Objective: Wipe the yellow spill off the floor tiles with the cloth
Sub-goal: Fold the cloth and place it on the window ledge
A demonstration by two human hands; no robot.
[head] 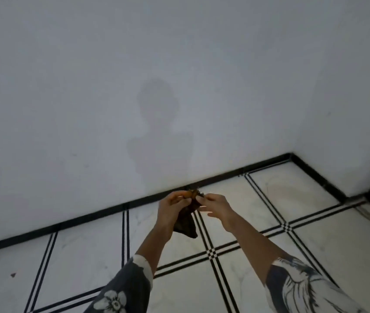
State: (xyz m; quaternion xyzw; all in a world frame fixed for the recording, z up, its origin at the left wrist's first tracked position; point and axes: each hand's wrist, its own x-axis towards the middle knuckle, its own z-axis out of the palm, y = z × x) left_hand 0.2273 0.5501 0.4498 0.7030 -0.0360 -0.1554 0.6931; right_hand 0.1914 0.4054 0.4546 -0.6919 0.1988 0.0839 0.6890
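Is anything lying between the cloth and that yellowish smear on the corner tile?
Nothing visible does. The left hand and right hand hold the cloth in the air. The faint smear lies on the corner tile, off to the right, with only bare floor between.

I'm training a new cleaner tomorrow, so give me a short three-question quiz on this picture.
1. True or false: the cloth lies flat on the floor tiles.
2. How many hands hold the cloth? A) one B) both C) neither
3. Fill in: the faint yellowish mark is on the tile nearest the room's ____.

Key:
1. False. It hangs in the air, clear of the tiles.
2. B. The left hand and the right hand both pinch its top edge.
3. Corner.
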